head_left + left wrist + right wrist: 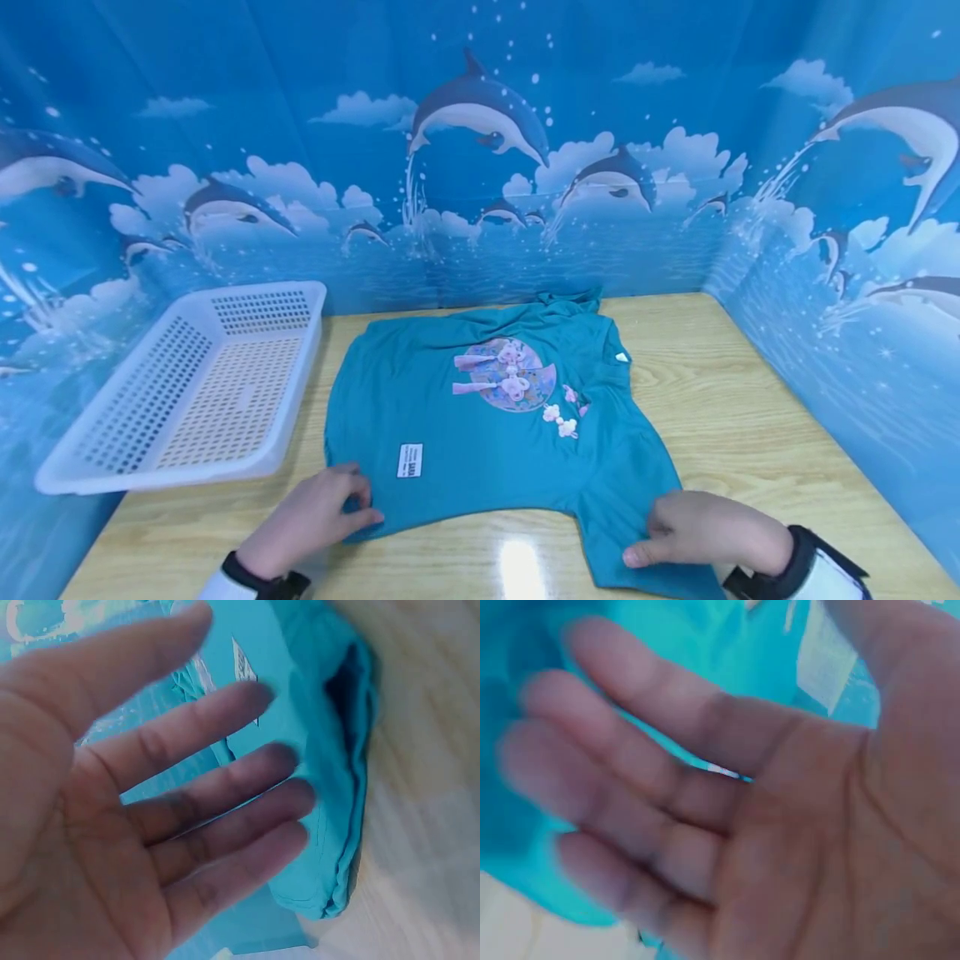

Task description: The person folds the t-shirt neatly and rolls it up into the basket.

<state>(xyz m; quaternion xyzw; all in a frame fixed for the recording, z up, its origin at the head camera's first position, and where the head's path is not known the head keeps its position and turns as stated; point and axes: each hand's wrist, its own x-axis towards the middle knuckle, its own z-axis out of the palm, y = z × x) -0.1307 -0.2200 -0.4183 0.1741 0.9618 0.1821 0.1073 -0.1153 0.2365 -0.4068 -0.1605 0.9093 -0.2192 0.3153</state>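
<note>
A teal T-shirt [487, 475] lies spread on the table, hem to the left and neckline to the right. It carries a round pink-and-purple print [517, 375] and a small white label [409, 460]. My left hand [318, 508] is at the near corner of the hem. In the left wrist view its fingers [225, 776] extend loosely in front of the cloth, pinching nothing. Over the near sleeve is my right hand [701, 529]; its relaxed fingers [630, 750] appear blurred against teal cloth in the right wrist view. Whether either hand touches the fabric, I cannot tell.
A white perforated plastic basket [296, 383] stands at the left on the wooden table [690, 358]. Blue dolphin-printed curtains [375, 200] enclose the back and both sides. The shirt's far sleeve [573, 302] is bunched near the table's back edge.
</note>
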